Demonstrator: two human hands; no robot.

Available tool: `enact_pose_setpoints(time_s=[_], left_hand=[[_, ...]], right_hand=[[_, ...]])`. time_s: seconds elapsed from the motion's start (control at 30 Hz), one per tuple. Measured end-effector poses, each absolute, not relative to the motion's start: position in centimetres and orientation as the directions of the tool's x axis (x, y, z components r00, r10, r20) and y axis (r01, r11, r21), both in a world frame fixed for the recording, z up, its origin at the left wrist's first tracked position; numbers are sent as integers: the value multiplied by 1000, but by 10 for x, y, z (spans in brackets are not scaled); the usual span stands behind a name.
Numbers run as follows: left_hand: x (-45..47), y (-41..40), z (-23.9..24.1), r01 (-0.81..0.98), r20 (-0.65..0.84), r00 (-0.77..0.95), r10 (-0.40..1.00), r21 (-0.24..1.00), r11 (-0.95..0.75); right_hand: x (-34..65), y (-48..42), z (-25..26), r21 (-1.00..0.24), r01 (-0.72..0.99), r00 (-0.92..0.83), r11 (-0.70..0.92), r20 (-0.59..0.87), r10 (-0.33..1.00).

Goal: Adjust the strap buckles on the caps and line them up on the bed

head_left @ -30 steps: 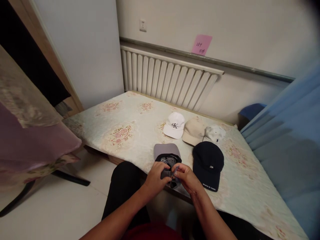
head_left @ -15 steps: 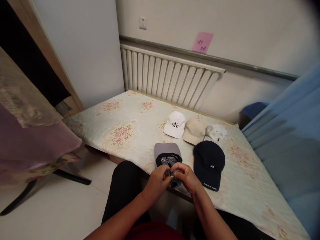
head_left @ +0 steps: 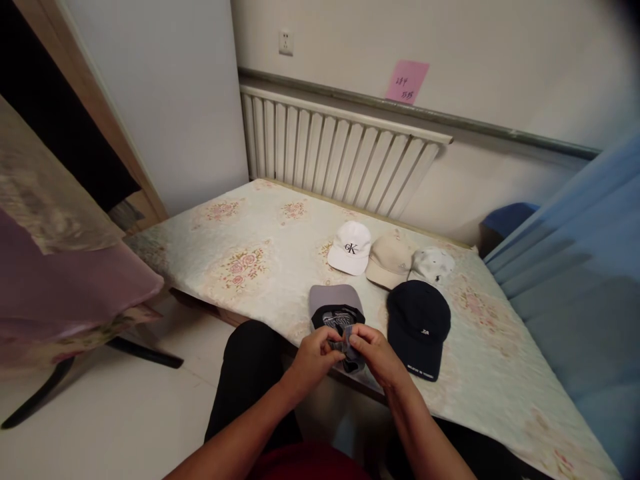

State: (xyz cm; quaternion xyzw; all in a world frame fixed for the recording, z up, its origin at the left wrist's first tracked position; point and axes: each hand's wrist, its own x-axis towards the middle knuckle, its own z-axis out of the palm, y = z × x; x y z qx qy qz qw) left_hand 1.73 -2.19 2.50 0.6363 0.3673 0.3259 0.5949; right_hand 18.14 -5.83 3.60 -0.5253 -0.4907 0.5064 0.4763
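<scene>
A grey cap (head_left: pixel 334 307) lies upside down at the near edge of the flowered mattress (head_left: pixel 260 253), its brim pointing away from me. My left hand (head_left: pixel 313 360) and my right hand (head_left: pixel 375 357) meet at the cap's back and pinch its adjusting strap between their fingertips. Both hands are closed on the strap. A navy cap (head_left: pixel 417 323) lies just right of my right hand. Behind stand a white cap (head_left: pixel 350 248) with a black logo, a beige cap (head_left: pixel 387 260) and another white cap (head_left: pixel 433 265).
A white radiator (head_left: pixel 340 153) runs along the wall behind the mattress. A blue curtain (head_left: pixel 585 293) hangs at the right. Pink and patterned fabric (head_left: pixel 60 273) drapes at the left over a tiled floor (head_left: pixel 115 413).
Both hands have shifted slightly up and closer together on the grey cap's strap. The small buckle seen between the fingers half a second ago is now covered.
</scene>
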Motion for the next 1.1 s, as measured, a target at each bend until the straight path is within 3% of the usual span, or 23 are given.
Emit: enact_pose_setpoints(time_s=[0.2,0.4,0.77,1.1], left_hand=[[17,-21,28,44,-84,532,842,997,71],[17,-21,26,30,-68,535,842,998,62],[18,-22,20,11,-74,537,840,997,80],[17,-23,26,-35,-76,519,851,993,110]], right_hand=[[178,-61,44,-998,57,114,33,39,993],[175,-65,43,-996,-88,67,-30,-36,997],[164,-63,43,-979,-196,123,-56,-81,989],[160,-66,43,-991,-116,214,-72,-96,972]])
